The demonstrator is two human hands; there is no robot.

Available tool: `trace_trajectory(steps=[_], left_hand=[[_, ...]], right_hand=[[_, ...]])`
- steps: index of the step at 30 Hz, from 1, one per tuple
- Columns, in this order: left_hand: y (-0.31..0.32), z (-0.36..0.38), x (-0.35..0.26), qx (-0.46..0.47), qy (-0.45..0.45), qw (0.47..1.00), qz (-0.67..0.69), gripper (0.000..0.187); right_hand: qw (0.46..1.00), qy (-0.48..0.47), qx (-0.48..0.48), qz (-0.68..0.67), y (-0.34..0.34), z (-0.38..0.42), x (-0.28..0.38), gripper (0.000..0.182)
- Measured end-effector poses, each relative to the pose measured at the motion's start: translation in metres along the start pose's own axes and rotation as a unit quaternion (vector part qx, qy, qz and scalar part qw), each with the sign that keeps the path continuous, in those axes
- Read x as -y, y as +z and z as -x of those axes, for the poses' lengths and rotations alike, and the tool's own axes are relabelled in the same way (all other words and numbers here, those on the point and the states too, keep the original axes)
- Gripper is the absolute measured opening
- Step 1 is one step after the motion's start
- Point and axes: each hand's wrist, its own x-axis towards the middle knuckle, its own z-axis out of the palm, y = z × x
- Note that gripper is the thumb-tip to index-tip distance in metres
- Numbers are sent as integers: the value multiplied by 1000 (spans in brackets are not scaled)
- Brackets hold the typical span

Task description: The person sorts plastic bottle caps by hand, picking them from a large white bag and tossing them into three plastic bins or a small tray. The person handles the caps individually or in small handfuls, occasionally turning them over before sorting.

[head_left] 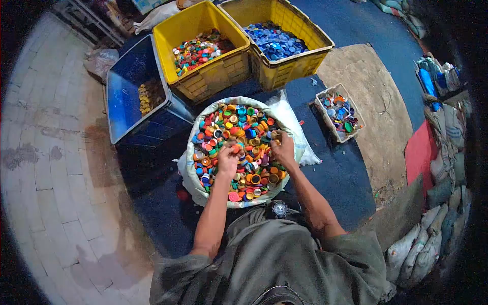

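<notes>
A round white sack (190, 152) with its rim rolled open stands before me, full of mixed-colour plastic bottle caps (256, 179). Over the middle of the pile, my left hand (228, 160) has its fingers curled around a reddish-orange bottle cap (235, 149). My right hand (283, 149) is at the right side of the pile, close to the sack's rim. Its fingers are bent and closed together beside a tan cap; what lies between them is hidden.
Beyond the sack stand a blue bin (122, 114) with some yellow caps, a yellow bin (211, 76) of mixed caps and another yellow bin (287, 71) of blue caps. A small white basket (326, 120) holds mixed pieces. Stuffed sacks (419, 249) line the right.
</notes>
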Motion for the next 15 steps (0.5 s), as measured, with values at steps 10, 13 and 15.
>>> trace_trajectory(steps=[10,13,15], left_hand=[[-4,45,-11,-104,-64,992,37,14],[-7,45,-6,-114,-53,992,-22,15],[-7,47,-4,-132,-51,988,-68,16]], right_hand=[[979,-21,14,204,25,-17,30,59],[978,-10,20,207,27,-18,32,61],[976,13,27,217,29,-20,34,62]])
